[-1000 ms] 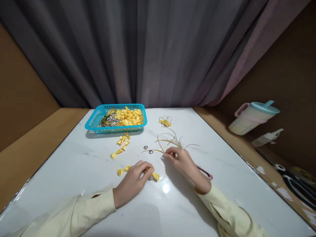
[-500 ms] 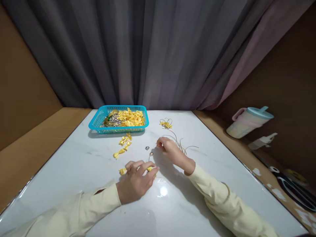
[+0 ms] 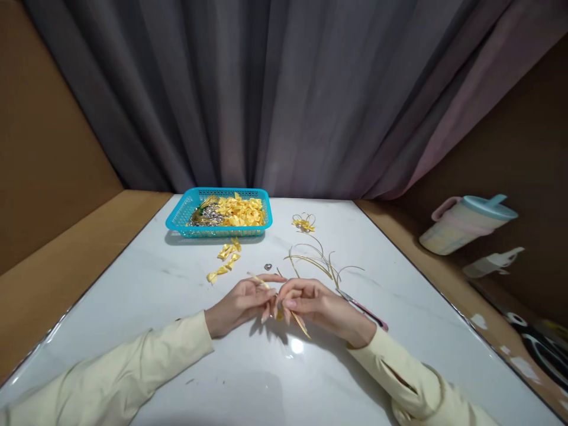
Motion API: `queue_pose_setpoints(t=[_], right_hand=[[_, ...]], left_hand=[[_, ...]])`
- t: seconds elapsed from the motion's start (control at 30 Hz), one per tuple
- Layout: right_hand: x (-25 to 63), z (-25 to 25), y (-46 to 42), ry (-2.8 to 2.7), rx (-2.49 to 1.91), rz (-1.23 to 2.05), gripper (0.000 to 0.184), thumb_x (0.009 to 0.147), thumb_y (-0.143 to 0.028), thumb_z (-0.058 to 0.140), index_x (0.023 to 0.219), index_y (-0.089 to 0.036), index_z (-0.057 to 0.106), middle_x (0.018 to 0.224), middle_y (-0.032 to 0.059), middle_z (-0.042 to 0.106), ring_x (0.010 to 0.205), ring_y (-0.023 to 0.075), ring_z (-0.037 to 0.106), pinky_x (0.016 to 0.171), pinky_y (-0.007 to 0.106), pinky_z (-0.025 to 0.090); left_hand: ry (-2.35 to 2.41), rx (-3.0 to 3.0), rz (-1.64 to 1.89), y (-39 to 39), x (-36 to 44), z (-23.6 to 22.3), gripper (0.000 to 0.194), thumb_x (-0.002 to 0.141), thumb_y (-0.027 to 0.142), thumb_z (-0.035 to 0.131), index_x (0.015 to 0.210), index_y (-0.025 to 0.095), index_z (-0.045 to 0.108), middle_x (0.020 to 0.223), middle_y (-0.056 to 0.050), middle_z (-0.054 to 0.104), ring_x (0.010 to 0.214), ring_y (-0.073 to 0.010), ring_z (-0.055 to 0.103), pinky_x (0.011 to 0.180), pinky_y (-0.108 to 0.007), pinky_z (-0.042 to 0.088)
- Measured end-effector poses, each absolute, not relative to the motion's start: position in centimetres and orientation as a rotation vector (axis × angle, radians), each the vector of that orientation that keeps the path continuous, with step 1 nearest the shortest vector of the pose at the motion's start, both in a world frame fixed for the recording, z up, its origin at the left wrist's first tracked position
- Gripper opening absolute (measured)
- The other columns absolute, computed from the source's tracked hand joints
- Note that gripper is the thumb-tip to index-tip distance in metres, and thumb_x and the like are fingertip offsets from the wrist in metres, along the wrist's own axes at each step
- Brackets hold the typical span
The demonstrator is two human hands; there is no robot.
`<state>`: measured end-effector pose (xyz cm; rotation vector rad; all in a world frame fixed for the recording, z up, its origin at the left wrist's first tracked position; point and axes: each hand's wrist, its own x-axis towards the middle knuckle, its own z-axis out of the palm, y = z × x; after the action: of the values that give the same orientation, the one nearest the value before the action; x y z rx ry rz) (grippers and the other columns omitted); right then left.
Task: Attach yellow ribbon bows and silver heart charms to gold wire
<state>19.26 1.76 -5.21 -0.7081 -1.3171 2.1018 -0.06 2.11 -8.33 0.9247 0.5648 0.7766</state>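
Note:
My left hand (image 3: pixel 248 303) and my right hand (image 3: pixel 316 305) meet fingertip to fingertip just above the white table. My right hand pinches a gold cord (image 3: pixel 300 323) that slants down past its fingers. My left fingers close on a yellow ribbon bow (image 3: pixel 279 316), mostly hidden behind the fingertips. Beyond the hands lies a silver heart charm (image 3: pixel 268 267). Several yellow bows (image 3: pixel 224 271) rest to the left of it. Loose gold cords (image 3: pixel 310 259) curve across the table past my right hand.
A blue basket (image 3: pixel 175 227) at the back holds yellow bows, silver charms and gold cords. A bow-and-cord piece (image 3: pixel 304 223) lies to its right. Beside my right wrist is a slim pink-handled tool (image 3: pixel 366 312). A tumbler (image 3: pixel 465 222), a bottle (image 3: pixel 490 264) and scissors (image 3: pixel 541 352) stand or lie at right.
My hands have come together, the right one moving nearer with a gold cord. The left has risen off the table with the bow. One silver charm near them is no longer visible on the table.

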Motion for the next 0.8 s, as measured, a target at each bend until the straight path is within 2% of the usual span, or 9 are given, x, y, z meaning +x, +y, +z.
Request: queue_pose_setpoints(t=[0.07,0.17,0.27,0.37,0.43,0.53,0.63,0.73,0.8], right_hand=[[19.2,-5.9,2.0,-1.268,-0.655,2.178,0.022,0.076,-0.028,0.067,0.085,-0.009,0.061,0.074,0.0070,0.066,0.060,0.0108,0.060,0.059,0.023,0.045],[19.4,-6.6,2.3,-1.190,-0.571,2.302,0.028,0.073,-0.027,0.069,0.093,-0.008,0.063,0.088,0.0120,0.069,0.067,0.0140,0.065,0.064,0.026,0.049],[19.6,-6.8,2.4,-1.104,-0.521,2.369,0.033,0.069,-0.022,0.074,0.097,-0.008,0.065,0.097,0.0129,0.068,0.077,0.0170,0.068,0.069,0.026,0.050],[19.6,-6.9,2.4,-1.071,-0.613,2.320,0.026,0.069,-0.024,0.075,0.088,-0.009,0.066,0.086,0.0106,0.070,0.069,0.0162,0.068,0.062,0.024,0.051],[19.6,-6.8,2.4,-1.057,-0.666,2.267,0.020,0.071,-0.027,0.073,0.077,-0.009,0.065,0.074,0.0078,0.069,0.056,0.0125,0.065,0.054,0.021,0.048],[19.6,-6.6,2.4,-1.037,-0.698,2.207,0.021,0.072,-0.028,0.073,0.066,-0.010,0.063,0.054,-0.0006,0.060,0.038,0.0036,0.047,0.040,0.015,0.035],[19.7,-6.1,2.4,-1.004,-0.736,2.130,0.019,0.070,-0.023,0.075,0.063,-0.010,0.062,0.057,-0.0049,0.051,0.040,-0.0008,0.035,0.037,0.012,0.023],[19.8,-5.9,2.4,-0.988,-0.735,2.082,0.015,0.069,-0.023,0.075,0.069,-0.011,0.065,0.066,-0.0034,0.052,0.046,-0.0001,0.036,0.038,0.012,0.023],[19.8,-6.0,2.4,-0.995,-0.709,2.099,0.017,0.072,-0.026,0.073,0.078,-0.011,0.066,0.057,-0.0045,0.049,0.042,0.0011,0.034,0.036,0.013,0.022]], left_hand=[[0.494,0.785,0.766,2.5,-0.2,-8.3,0.033,0.073,0.026,0.072,0.100,0.010,0.062,0.058,-0.001,0.060,0.051,-0.0078,0.051,0.054,-0.018,0.039],[0.490,0.749,0.793,2.9,-0.3,-8.2,0.018,0.072,0.022,0.073,0.084,0.010,0.066,0.061,-0.003,0.062,0.054,-0.0069,0.053,0.055,-0.016,0.040],[0.489,0.740,0.784,3.1,-0.4,-8.3,0.017,0.073,0.021,0.072,0.084,0.008,0.067,0.064,-0.005,0.064,0.059,-0.0092,0.057,0.057,-0.017,0.043],[0.486,0.742,0.768,3.1,-0.3,-8.4,0.019,0.076,0.022,0.070,0.086,0.007,0.067,0.068,-0.007,0.066,0.060,-0.0103,0.059,0.058,-0.017,0.045],[0.487,0.749,0.753,3.1,-0.3,-8.5,0.019,0.077,0.023,0.068,0.086,0.006,0.067,0.072,-0.008,0.067,0.060,-0.0106,0.060,0.058,-0.018,0.045],[0.495,0.762,0.737,3.1,-0.3,-8.6,0.018,0.079,0.022,0.067,0.083,0.004,0.067,0.077,-0.011,0.068,0.062,-0.0113,0.062,0.060,-0.018,0.046],[0.502,0.766,0.716,3.1,-0.4,-8.6,0.020,0.078,0.025,0.068,0.082,0.005,0.067,0.077,-0.012,0.069,0.059,-0.0115,0.062,0.058,-0.020,0.047],[0.503,0.769,0.691,3.1,-0.4,-8.7,0.025,0.076,0.030,0.070,0.079,0.006,0.067,0.069,-0.011,0.069,0.053,-0.0120,0.060,0.053,-0.020,0.044],[0.507,0.775,0.690,3.1,-0.4,-8.8,0.025,0.075,0.031,0.070,0.077,0.007,0.067,0.065,-0.010,0.068,0.050,-0.0112,0.058,0.052,-0.020,0.042]])
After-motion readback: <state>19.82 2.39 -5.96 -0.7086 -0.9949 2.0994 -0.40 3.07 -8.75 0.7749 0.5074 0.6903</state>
